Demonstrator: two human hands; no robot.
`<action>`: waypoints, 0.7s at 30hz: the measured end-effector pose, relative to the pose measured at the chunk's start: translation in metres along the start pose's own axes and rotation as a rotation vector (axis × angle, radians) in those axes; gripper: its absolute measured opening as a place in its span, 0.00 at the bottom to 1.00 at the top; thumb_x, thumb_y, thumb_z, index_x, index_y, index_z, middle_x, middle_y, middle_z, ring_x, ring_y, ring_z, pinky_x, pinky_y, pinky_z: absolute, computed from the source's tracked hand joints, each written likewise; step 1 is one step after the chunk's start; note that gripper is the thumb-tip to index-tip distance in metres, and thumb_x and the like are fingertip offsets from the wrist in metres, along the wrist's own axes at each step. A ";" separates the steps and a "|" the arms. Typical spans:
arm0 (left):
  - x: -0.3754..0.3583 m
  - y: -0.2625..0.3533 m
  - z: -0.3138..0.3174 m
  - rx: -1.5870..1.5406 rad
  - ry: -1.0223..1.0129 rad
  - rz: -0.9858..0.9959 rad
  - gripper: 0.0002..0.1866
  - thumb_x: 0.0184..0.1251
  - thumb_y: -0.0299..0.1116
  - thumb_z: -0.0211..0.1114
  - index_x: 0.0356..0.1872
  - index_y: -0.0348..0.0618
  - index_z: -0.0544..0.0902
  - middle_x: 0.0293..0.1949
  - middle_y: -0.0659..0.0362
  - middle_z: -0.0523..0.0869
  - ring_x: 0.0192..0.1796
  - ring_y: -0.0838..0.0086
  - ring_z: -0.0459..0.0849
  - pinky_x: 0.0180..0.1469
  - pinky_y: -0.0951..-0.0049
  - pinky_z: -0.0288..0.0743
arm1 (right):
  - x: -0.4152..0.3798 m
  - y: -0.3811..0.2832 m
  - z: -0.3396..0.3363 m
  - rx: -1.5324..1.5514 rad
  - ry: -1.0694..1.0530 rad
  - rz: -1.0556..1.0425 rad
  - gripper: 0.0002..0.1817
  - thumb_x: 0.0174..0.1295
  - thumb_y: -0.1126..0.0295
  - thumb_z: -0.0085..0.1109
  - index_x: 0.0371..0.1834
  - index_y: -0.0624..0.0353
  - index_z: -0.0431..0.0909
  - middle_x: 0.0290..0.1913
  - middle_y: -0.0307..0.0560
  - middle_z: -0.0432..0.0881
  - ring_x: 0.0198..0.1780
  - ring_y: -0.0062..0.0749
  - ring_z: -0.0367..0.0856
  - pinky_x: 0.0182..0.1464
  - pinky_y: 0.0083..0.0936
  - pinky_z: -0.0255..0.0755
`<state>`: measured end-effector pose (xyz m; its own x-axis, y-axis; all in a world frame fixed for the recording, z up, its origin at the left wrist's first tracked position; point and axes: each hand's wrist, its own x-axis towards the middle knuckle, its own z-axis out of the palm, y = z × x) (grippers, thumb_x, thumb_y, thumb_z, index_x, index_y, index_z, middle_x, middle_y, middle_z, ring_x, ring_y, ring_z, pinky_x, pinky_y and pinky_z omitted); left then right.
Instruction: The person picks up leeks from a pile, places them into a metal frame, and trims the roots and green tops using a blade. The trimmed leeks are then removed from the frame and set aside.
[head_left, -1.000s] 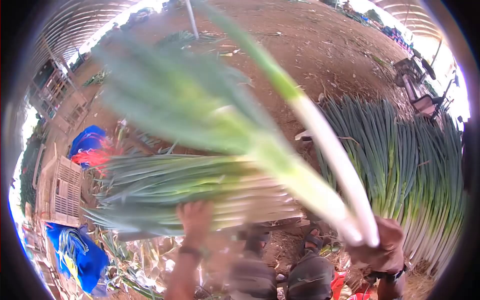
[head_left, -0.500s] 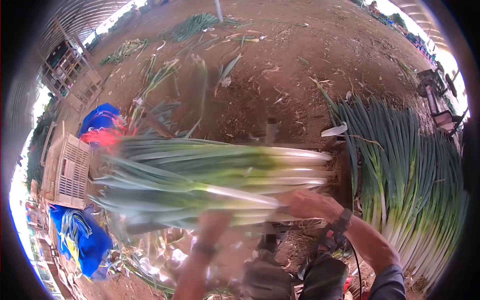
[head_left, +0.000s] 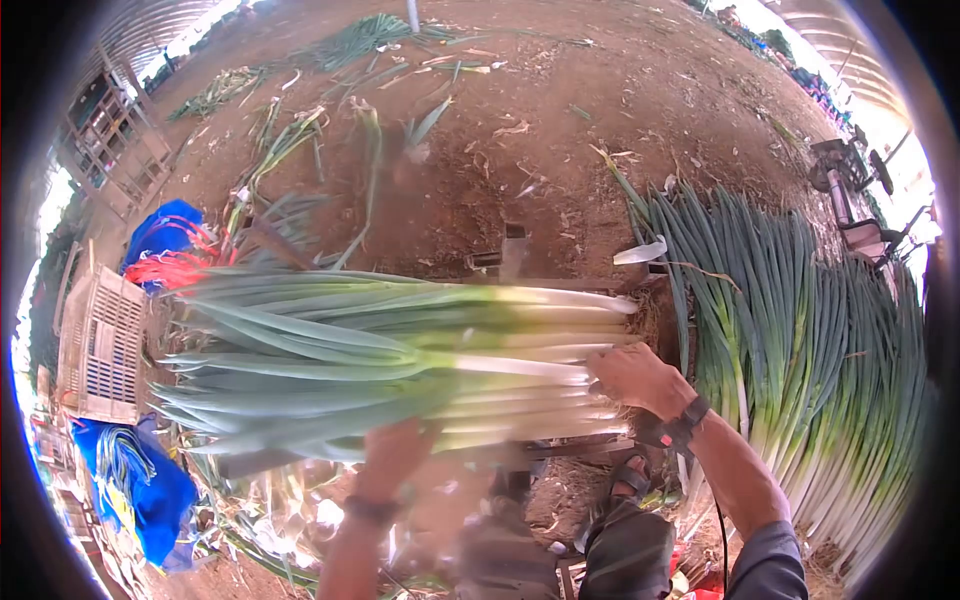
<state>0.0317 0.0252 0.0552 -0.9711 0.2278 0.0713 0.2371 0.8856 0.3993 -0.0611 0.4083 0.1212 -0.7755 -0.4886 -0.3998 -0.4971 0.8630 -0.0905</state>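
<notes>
Onions (head_left: 300, 340) heaped sideways across frame centre. Right hand (head_left: 642, 378), right of centre, pinching one stalk (head_left: 520, 368) by its white end; left hand (head_left: 395, 458), lower centre, blurred, grip unclear. Knocking the heap's lower edge might spill some.

Brown dirt floor (head_left: 560, 150), loose leaves (head_left: 365, 42) strewn on it, low stand (head_left: 580, 448), piled green onions (head_left: 330, 300) lying across it

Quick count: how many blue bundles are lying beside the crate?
2. One blue bundle is past the far end of the crate, by red strands; the other blue bundle is at its near end. More may be hidden.
</notes>
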 end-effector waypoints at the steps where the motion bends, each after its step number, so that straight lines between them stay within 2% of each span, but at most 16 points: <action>1: -0.001 0.000 -0.002 0.006 -0.059 -0.022 0.28 0.72 0.47 0.68 0.70 0.51 0.79 0.65 0.46 0.83 0.67 0.47 0.79 0.67 0.46 0.70 | -0.001 -0.003 0.005 -0.077 0.122 -0.032 0.08 0.68 0.68 0.59 0.46 0.57 0.81 0.47 0.52 0.87 0.53 0.49 0.87 0.50 0.46 0.80; 3: -0.002 0.003 -0.007 -0.017 -0.156 -0.076 0.29 0.73 0.49 0.66 0.71 0.52 0.78 0.67 0.46 0.81 0.69 0.46 0.77 0.70 0.44 0.66 | -0.003 -0.008 0.019 -0.231 0.362 -0.093 0.07 0.66 0.72 0.59 0.45 0.58 0.82 0.47 0.51 0.86 0.53 0.49 0.86 0.49 0.46 0.80; 5: 0.002 0.008 -0.015 -0.071 -0.221 -0.135 0.29 0.74 0.51 0.64 0.72 0.52 0.78 0.67 0.46 0.81 0.70 0.46 0.76 0.72 0.42 0.64 | 0.005 -0.019 0.028 -0.031 0.350 -0.037 0.07 0.64 0.74 0.58 0.43 0.59 0.81 0.46 0.52 0.84 0.51 0.50 0.85 0.48 0.47 0.79; 6: 0.003 0.007 -0.013 -0.089 -0.204 -0.149 0.29 0.75 0.52 0.64 0.72 0.53 0.78 0.68 0.47 0.81 0.71 0.47 0.75 0.73 0.41 0.63 | 0.009 -0.026 0.031 0.069 0.347 -0.009 0.07 0.63 0.74 0.58 0.43 0.60 0.81 0.46 0.53 0.83 0.50 0.51 0.84 0.48 0.47 0.79; 9: -0.001 0.002 -0.004 -0.119 -0.148 -0.156 0.30 0.76 0.54 0.62 0.73 0.53 0.77 0.70 0.47 0.80 0.72 0.48 0.74 0.75 0.39 0.58 | 0.015 -0.043 0.038 0.295 0.512 0.095 0.06 0.64 0.76 0.55 0.41 0.60 0.81 0.49 0.56 0.81 0.51 0.53 0.82 0.48 0.50 0.78; 10: -0.003 0.000 -0.003 -0.115 -0.126 -0.132 0.31 0.76 0.55 0.61 0.74 0.53 0.76 0.70 0.47 0.79 0.73 0.48 0.74 0.76 0.39 0.56 | 0.018 -0.047 0.037 0.312 0.479 0.147 0.06 0.64 0.78 0.53 0.40 0.60 0.79 0.50 0.59 0.79 0.51 0.57 0.81 0.49 0.51 0.78; 13: -0.003 -0.002 -0.007 -0.049 -0.075 -0.072 0.31 0.77 0.55 0.60 0.75 0.52 0.75 0.72 0.48 0.78 0.75 0.49 0.72 0.77 0.37 0.51 | 0.024 -0.043 0.051 0.365 0.656 0.149 0.04 0.65 0.79 0.55 0.40 0.63 0.78 0.45 0.59 0.76 0.48 0.57 0.81 0.47 0.50 0.79; 16: -0.006 -0.002 -0.004 0.010 -0.081 -0.063 0.31 0.78 0.54 0.59 0.76 0.52 0.74 0.74 0.48 0.77 0.76 0.48 0.71 0.78 0.38 0.50 | 0.022 -0.040 0.058 0.473 0.709 0.156 0.02 0.67 0.75 0.59 0.39 0.62 0.78 0.44 0.57 0.77 0.49 0.57 0.80 0.47 0.51 0.78; 21: -0.009 0.004 -0.009 -0.060 -0.139 -0.107 0.31 0.77 0.51 0.59 0.76 0.50 0.74 0.73 0.46 0.77 0.76 0.48 0.71 0.78 0.43 0.52 | 0.012 -0.037 0.059 0.440 0.601 0.084 0.05 0.68 0.71 0.62 0.41 0.60 0.81 0.43 0.53 0.78 0.50 0.57 0.80 0.49 0.51 0.77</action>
<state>0.0412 0.0230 0.0641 -0.9765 0.1909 -0.1002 0.1263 0.8831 0.4519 -0.0291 0.3780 0.0663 -0.9457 -0.2961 0.1340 -0.3230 0.8109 -0.4880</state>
